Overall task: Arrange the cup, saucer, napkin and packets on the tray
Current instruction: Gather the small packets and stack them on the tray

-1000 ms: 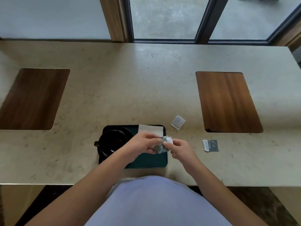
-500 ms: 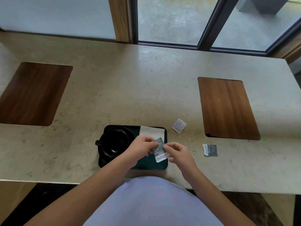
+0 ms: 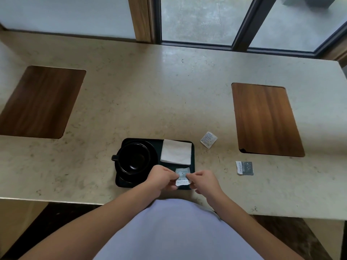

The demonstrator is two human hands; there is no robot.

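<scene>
A dark tray (image 3: 193, 152) lies near the table's front edge. On its left half a black cup (image 3: 134, 158) stands on a black saucer (image 3: 153, 156). A white napkin (image 3: 176, 154) lies in the tray's far right corner. My left hand (image 3: 162, 177) and my right hand (image 3: 203, 180) pinch a grey and white packet (image 3: 181, 176) from both sides, low over the tray's near right corner. A white packet (image 3: 208, 139) and a grey packet (image 3: 244, 167) lie on the table to the right of the tray.
Two dark wooden inlays are set into the beige stone table, one at the left (image 3: 40, 102) and one at the right (image 3: 264, 119). Windows run along the far edge. The table's front edge is just below my hands.
The packet in my hands has turned flat and come down toward the tray's near right corner. The camera has tilted, so the napkin is now fully in sight.
</scene>
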